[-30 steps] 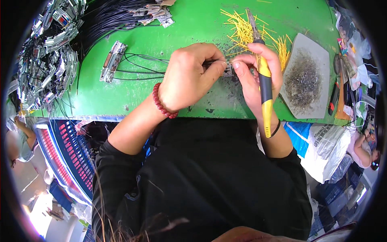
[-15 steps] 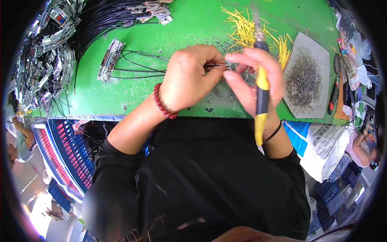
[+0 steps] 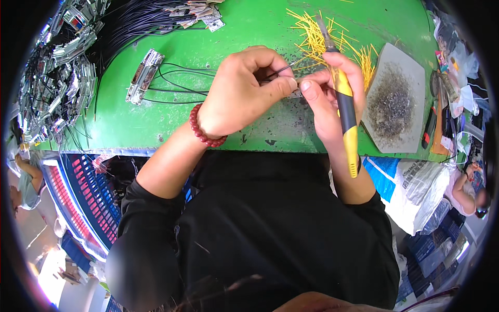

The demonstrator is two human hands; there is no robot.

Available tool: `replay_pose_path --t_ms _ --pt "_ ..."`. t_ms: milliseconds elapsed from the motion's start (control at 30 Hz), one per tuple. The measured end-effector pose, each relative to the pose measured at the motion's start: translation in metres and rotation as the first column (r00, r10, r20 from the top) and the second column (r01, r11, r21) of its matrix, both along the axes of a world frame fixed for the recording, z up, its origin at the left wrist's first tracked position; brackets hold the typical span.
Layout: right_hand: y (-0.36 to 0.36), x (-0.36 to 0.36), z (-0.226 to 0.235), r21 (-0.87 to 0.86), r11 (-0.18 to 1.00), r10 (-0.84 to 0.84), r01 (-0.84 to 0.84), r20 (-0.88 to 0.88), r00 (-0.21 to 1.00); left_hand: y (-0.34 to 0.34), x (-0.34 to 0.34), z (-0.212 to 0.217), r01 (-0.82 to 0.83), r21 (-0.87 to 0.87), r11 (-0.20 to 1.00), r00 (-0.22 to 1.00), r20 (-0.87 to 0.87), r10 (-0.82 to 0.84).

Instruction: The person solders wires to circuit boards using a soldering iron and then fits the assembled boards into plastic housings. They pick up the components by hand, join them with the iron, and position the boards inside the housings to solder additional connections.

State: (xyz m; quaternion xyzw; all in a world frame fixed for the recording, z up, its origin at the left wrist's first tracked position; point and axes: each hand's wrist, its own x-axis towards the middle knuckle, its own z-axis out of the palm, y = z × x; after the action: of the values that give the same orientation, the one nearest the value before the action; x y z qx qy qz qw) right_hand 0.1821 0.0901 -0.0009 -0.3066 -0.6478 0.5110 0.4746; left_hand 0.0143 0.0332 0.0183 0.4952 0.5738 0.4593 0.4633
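My left hand, with a red bead bracelet at the wrist, is closed on thin black cables. A cable end pokes up past its thumb and forefinger. These cables run left to a silvery metal-cased part lying on the green table. In my right hand rests a yellow-and-black handled tool with a narrow metal tip pointing away from me. The right thumb and fingertips come together beside the left fingertips; anything tiny between them is too small to make out.
Yellow thin sticks lie scattered beyond the right hand. A grey slab covered in dark grit sits to the right. Metal-cased parts are heaped at far left, with a bundle of black cables behind. Other people show at both rims.
The tool has tilted, its tip now leaning left and its handle end right. My right fingers have closed in towards the left fingertips, and the left hand has turned slightly, with a cable end raised.
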Motion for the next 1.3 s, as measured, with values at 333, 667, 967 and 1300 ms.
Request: replay_pose_path --t_ms 333,667,967,1300 --pt "0.002 0.004 -0.005 -0.004 1.0 0.016 -0.016 0.009 1.0 -0.003 0.011 -0.002 -0.047 0.31 0.949 0.933 -0.325 0.153" --pt "0.0 0.018 -0.012 0.194 0.98 0.031 -0.042 0.061 0.998 -0.004 0.012 -0.004 -0.106 0.27 0.957 0.936 -0.297 0.187" --pt "0.008 0.011 -0.004 0.307 0.945 0.082 -0.115 0.118 0.99 -0.006 0.012 -0.007 -0.09 0.228 0.97 0.951 -0.271 0.152" --pt "0.006 0.011 0.003 -0.151 0.975 0.165 -0.164 -0.006 0.986 -0.01 0.014 -0.009 -0.068 0.409 0.91 0.922 -0.324 0.214"
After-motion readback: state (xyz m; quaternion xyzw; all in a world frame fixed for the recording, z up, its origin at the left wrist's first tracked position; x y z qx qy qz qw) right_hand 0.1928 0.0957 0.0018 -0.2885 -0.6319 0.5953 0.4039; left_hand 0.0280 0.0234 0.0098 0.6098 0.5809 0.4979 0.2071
